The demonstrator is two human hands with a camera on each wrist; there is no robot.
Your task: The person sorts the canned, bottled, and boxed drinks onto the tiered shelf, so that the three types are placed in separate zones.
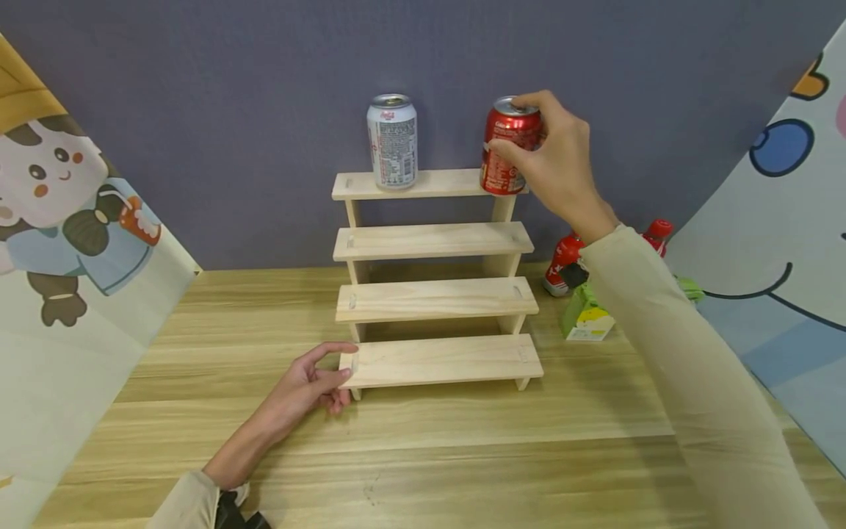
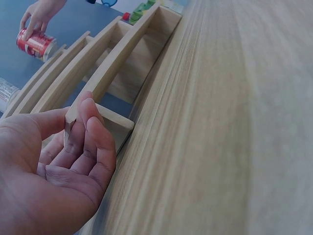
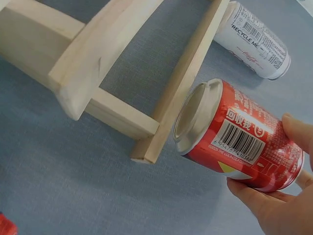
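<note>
A four-step wooden rack (image 1: 436,301) stands against the dark panel. My right hand (image 1: 562,158) grips a red can (image 1: 507,150) at the right end of the top step; in the right wrist view the base of the red can (image 3: 239,137) is close to the step's end, and whether they touch I cannot tell. A white can (image 1: 393,143) stands upright toward the left of that same step. My left hand (image 1: 300,393) pinches the left end of the lowest step, thumb and fingers around its corner, as the left wrist view shows with the hand (image 2: 58,166) at the board's end.
On the wooden table (image 1: 264,316), right of the rack, are a red bottle (image 1: 565,261) and a green carton (image 1: 587,316), partly behind my right sleeve. Another red-capped bottle (image 1: 659,231) shows beyond the sleeve. Panels with cartoon pictures stand at both sides, and a dark panel (image 1: 264,132) at the back.
</note>
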